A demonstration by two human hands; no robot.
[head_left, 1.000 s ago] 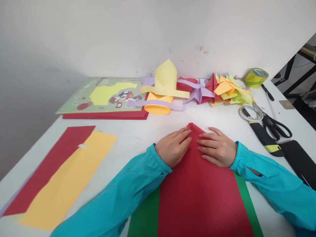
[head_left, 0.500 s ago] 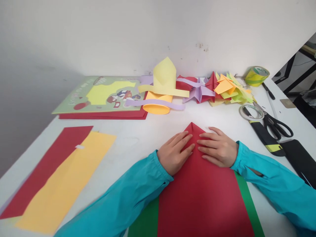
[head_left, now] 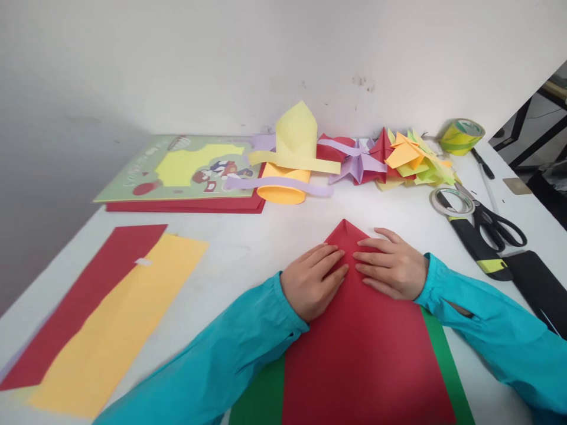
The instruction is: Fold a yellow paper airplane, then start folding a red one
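A sheet of red paper (head_left: 367, 354) lies before me, its far corners folded in to a point. Under it, a green sheet (head_left: 445, 354) shows along both sides. My left hand (head_left: 314, 280) rests on the left slope of the point, fingers stretched out and pressing the paper flat. On the right slope lies my right hand (head_left: 392, 265), its fingers spread. Both sets of fingertips come close to the middle line where the folded edges meet. My palms hide parts of the slanted edges.
Red and yellow-orange paper strips (head_left: 128, 319) lie at left. Behind stand a printed pad (head_left: 124, 177), a pale yellow paper roll (head_left: 296, 133) and folded paper shapes (head_left: 411, 156). At right are scissors (head_left: 505, 227), a tape roll (head_left: 467, 203), a black-and-yellow cutter (head_left: 473, 248) and a phone-like black slab (head_left: 531, 277).
My left hand has slid slightly toward me along the left folded edge, baring more red paper near the tip. My right hand stays in place.
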